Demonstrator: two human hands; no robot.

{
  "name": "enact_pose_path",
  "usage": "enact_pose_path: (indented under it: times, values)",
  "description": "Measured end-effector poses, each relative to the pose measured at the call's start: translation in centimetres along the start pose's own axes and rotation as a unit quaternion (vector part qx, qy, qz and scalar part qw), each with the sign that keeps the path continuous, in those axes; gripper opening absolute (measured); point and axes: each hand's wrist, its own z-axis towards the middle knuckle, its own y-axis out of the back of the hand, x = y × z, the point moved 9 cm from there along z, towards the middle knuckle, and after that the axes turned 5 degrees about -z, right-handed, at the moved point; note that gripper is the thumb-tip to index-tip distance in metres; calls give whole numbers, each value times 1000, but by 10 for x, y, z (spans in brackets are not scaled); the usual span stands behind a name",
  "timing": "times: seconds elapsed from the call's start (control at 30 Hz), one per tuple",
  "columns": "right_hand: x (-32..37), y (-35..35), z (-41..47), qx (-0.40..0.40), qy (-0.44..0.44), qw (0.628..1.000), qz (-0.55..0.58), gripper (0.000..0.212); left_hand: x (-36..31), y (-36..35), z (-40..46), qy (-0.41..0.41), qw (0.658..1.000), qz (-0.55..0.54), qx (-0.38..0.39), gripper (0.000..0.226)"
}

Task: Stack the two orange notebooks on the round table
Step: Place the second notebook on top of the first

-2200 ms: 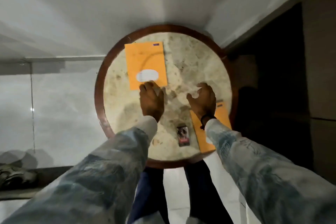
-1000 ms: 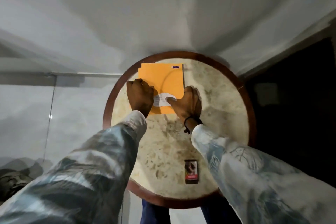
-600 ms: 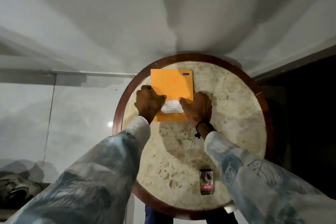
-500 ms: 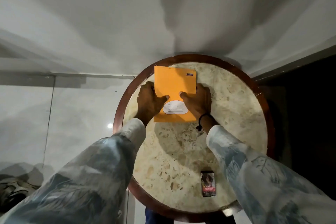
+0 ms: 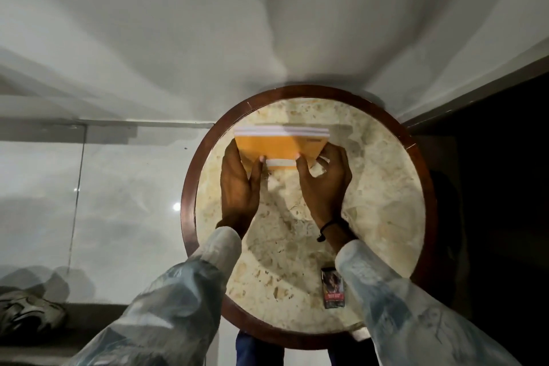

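Observation:
Both orange notebooks (image 5: 282, 147) are held together as one pile, tipped up on edge over the far part of the round marble table (image 5: 386, 187), so their white page edges face me. My left hand (image 5: 239, 184) grips the pile's left side and my right hand (image 5: 323, 184) grips its right side, thumbs on the orange cover. The pile's lower edge is hidden behind my fingers, so I cannot tell whether it touches the tabletop.
A small dark box (image 5: 332, 287) lies on the near right part of the table, beside my right sleeve. The table has a dark wooden rim (image 5: 188, 208). A white wall stands behind, a dark opening (image 5: 490, 187) to the right, glossy floor and a shoe (image 5: 26, 309) to the left.
The second notebook was brought from the near right onto the first at the far side. Since half a second ago both hands have tilted the flat pile up on edge.

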Motion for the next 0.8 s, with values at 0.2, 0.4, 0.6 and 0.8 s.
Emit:
enact_pose_path:
  times: [0.2, 0.4, 0.6, 0.8]
  values:
    - [-29, -36, 26, 146, -150, 973, -95, 27, 22, -9, 18, 69, 994, 84, 11, 40]
    - [-48, -66, 37, 208, -172, 947, -174, 36, 43, -24, 38, 145, 965, 214, 38, 40]
    - [-41, -23, 25, 182, -131, 952, -208, 41, 3, -28, 17, 41, 951, 305, 19, 66]
    - [-75, 47, -75, 251, -145, 923, -254, 56, -8, -98, 2, -84, 899, 362, 230, 74]
